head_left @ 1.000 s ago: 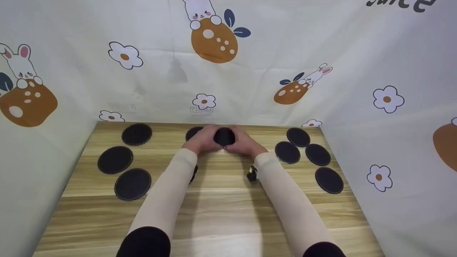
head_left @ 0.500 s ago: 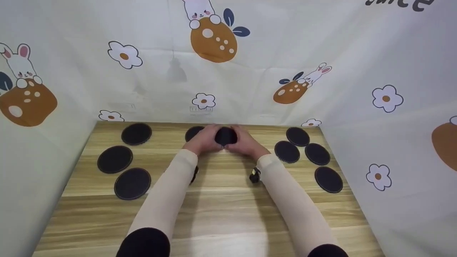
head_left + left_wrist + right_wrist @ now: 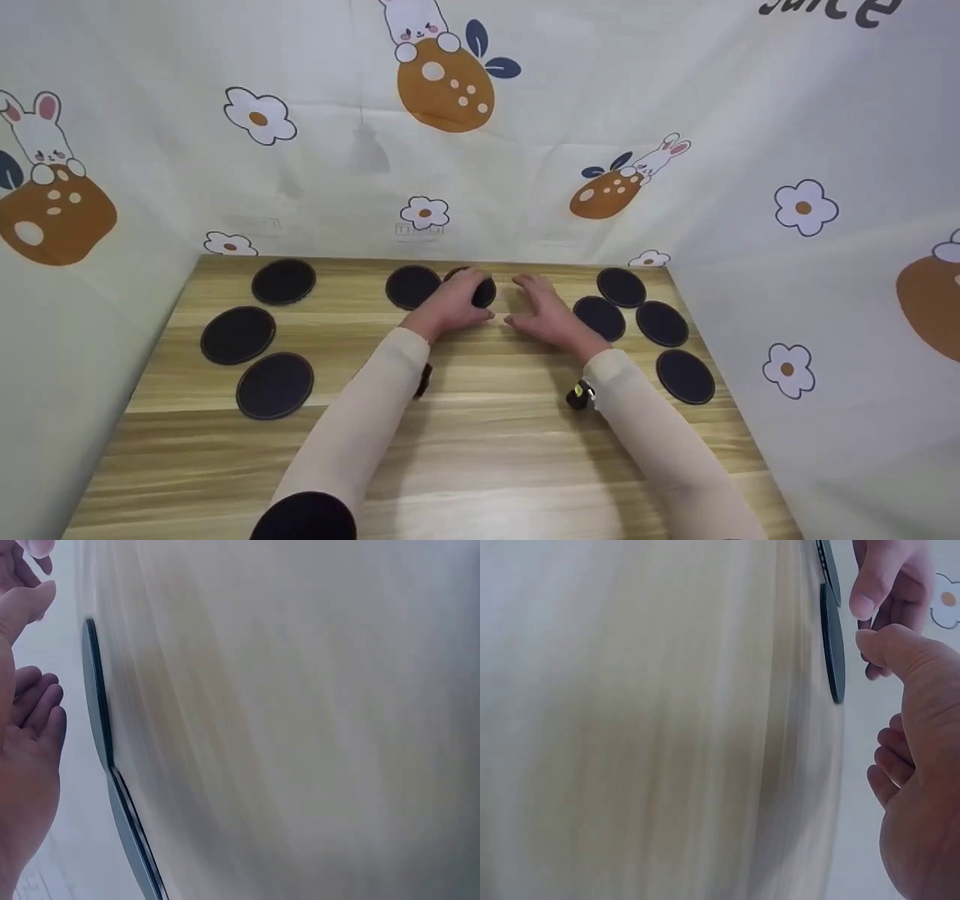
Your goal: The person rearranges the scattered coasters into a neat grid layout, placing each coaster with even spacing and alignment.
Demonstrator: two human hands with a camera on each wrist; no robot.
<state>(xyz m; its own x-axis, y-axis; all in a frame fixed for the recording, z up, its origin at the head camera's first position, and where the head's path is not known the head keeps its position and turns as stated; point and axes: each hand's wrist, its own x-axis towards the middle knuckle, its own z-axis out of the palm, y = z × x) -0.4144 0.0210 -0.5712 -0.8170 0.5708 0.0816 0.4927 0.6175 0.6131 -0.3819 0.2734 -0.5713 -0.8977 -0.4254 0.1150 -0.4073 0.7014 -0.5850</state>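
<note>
Three black round coasters [image 3: 238, 334] are laid out at the left of the wooden table [image 3: 465, 442]. Further right, near the back edge, another coaster [image 3: 410, 286] is seen just beside the center coaster [image 3: 482, 291]. The center coaster is covered and touched by the left hand [image 3: 454, 304], fingers loosely bent over it; whether it is gripped cannot be told. The right hand [image 3: 544, 315] is held spread and relaxed just above the bare wood, nothing held. Four more coasters [image 3: 660, 322] are grouped at the right.
</note>
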